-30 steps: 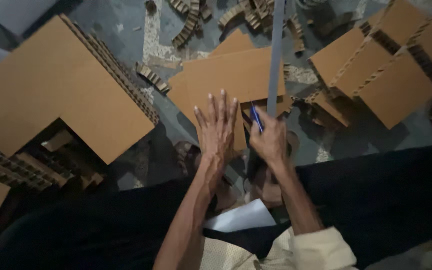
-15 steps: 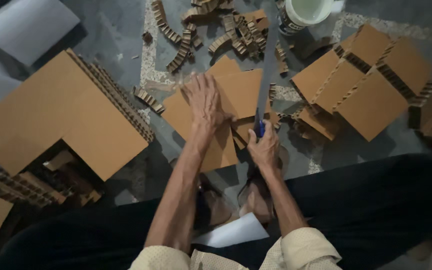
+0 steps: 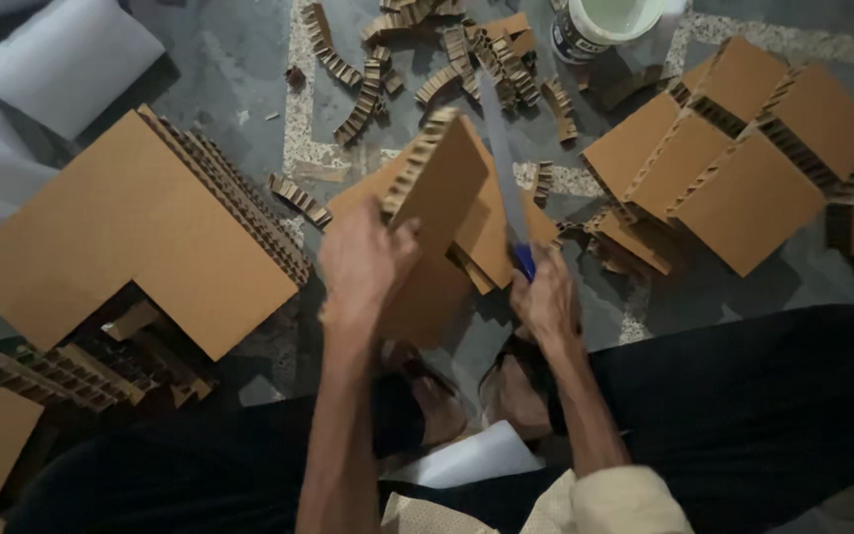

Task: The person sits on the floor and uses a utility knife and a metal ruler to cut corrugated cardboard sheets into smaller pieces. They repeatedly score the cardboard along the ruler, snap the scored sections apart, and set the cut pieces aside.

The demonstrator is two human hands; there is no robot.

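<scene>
The left hand (image 3: 363, 265) reaches forward with the forearm stretched out, fingers clamped on the near edge of a cardboard piece (image 3: 442, 183) tilted up off the larger board (image 3: 467, 247) on the floor. The right hand (image 3: 546, 302) is closed around a blue handle, probably a saw (image 3: 504, 168), whose long blade runs away over the board beside the lifted piece.

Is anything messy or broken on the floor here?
Yes. Cut-off strips of honeycomb cardboard lie scattered on the floor above the left hand, near a white tub. Their edges look ragged.
</scene>
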